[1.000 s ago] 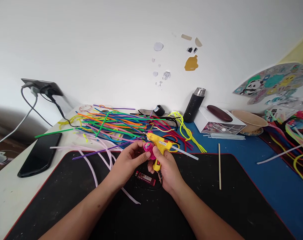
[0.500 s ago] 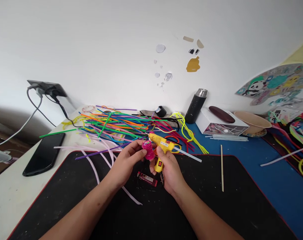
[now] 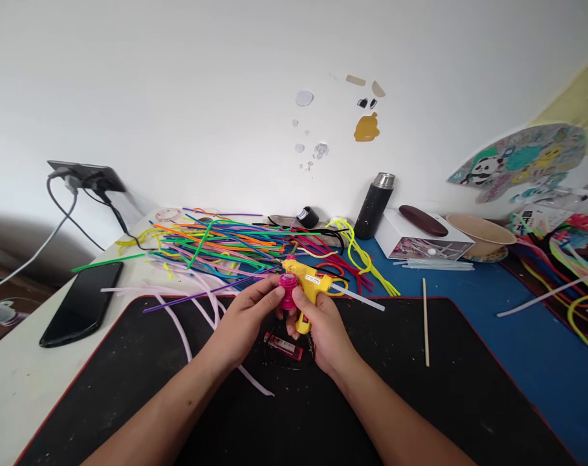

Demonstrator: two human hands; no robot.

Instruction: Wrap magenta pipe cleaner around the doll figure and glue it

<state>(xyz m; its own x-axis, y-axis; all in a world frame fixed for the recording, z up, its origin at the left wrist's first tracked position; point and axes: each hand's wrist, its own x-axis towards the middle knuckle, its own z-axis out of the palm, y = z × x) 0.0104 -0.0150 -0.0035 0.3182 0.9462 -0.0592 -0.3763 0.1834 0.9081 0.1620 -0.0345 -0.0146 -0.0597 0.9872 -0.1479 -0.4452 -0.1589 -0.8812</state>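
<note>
My left hand pinches a small magenta coil, which looks wound from pipe cleaner, between thumb and fingers. A yellow hot glue gun with a clear glue stick out of its back is gripped in my right hand. My right thumb reaches across to the coil's right side and appears to touch it. The gun's nozzle points left, just above and behind the coil. Beneath both hands a red lighter lies on the black mat.
Many coloured pipe cleaners lie heaped behind the mat. A black phone rests at left under a wall socket with cables. To the right are a wooden stick, a black thermos, a white box and a beige bowl.
My right thumb has moved left onto the magenta coil, and the coil stands more upright. The glue gun stays in my right hand. The view has shifted slightly.
</note>
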